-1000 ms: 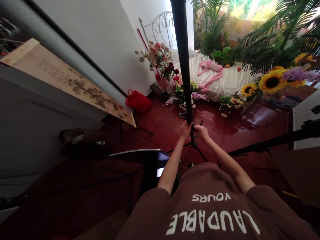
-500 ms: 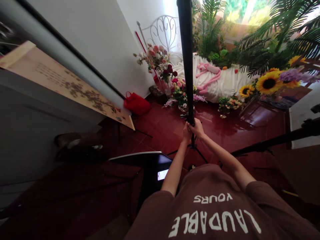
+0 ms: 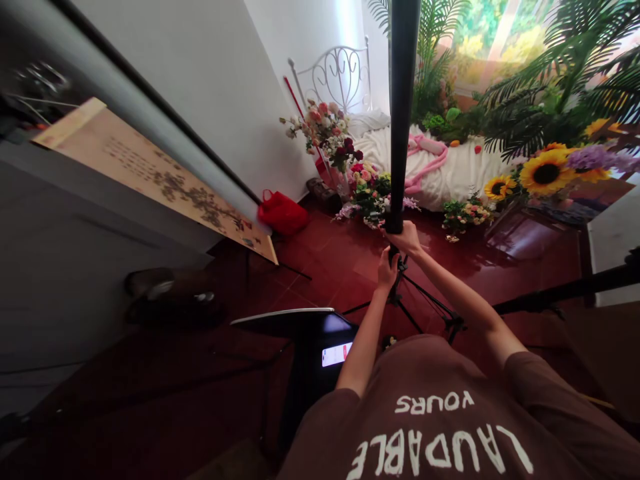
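A tall black light stand (image 3: 403, 120) rises in front of me, its upper end running out of the top of the view. Its legs (image 3: 413, 320) spread out over the floor below my hands. My right hand (image 3: 406, 239) is closed round the pole, just at the lower end of its thick section. Slightly lower, my left hand (image 3: 387, 269) wraps the thinner part, thumb upward along it. My fingers partly hide the joint between the sections.
Left of my arms, a lit phone (image 3: 336, 355) lies on a dark surface. A hanging scroll (image 3: 185, 190) and a red bag (image 3: 283, 212) are further left. Sunflowers (image 3: 546, 173) and a white-draped bed (image 3: 450, 180) lie beyond. Another black pole (image 3: 565, 288) slants in from the right.
My hands, close together before, are now apart along the pole: the right higher, the left lower. The pole's thick section appears further right, and the whole view has shifted a little.
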Demonstrator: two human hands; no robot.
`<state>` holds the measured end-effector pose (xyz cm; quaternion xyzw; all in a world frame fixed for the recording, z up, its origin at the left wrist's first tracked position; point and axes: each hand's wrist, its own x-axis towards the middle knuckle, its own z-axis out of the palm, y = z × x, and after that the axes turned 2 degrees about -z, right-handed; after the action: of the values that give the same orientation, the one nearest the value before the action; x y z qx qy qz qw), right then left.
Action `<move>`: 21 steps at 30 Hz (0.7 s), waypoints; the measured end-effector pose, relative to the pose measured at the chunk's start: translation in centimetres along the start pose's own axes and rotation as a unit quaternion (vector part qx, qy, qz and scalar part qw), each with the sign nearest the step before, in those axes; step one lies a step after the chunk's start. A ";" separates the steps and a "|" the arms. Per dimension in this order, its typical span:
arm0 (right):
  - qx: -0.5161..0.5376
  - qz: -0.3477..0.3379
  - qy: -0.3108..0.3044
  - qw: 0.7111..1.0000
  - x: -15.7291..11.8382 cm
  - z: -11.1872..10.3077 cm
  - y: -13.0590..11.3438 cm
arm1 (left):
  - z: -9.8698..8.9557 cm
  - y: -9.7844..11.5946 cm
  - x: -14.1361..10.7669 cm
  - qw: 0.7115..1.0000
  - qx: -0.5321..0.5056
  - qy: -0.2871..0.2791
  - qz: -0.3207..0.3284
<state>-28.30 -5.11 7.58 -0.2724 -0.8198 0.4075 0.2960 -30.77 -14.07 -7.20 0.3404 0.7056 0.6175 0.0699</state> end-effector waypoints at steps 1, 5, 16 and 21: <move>0.001 -0.013 0.011 1.000 0.4 -0.5 -1.0 | 0.0 0.1 0.0 1.000 0.002 0.000 0.000; 0.011 -0.049 0.038 0.998 1.5 -1.9 -4.0 | 0.1 0.4 0.0 1.000 0.008 0.012 -0.011; 0.020 -0.126 0.014 0.992 -1.2 -2.6 -1.5 | 0.4 0.5 0.1 0.998 0.001 0.036 -0.050; -0.044 -0.084 -0.104 0.990 -7.2 -3.1 4.5 | 0.4 0.1 0.1 0.998 -0.005 0.017 -0.061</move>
<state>-20.26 -6.13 3.46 -0.1716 -0.8833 0.3709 0.2297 -30.60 -13.72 -7.20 0.2857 0.7231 0.6214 0.0971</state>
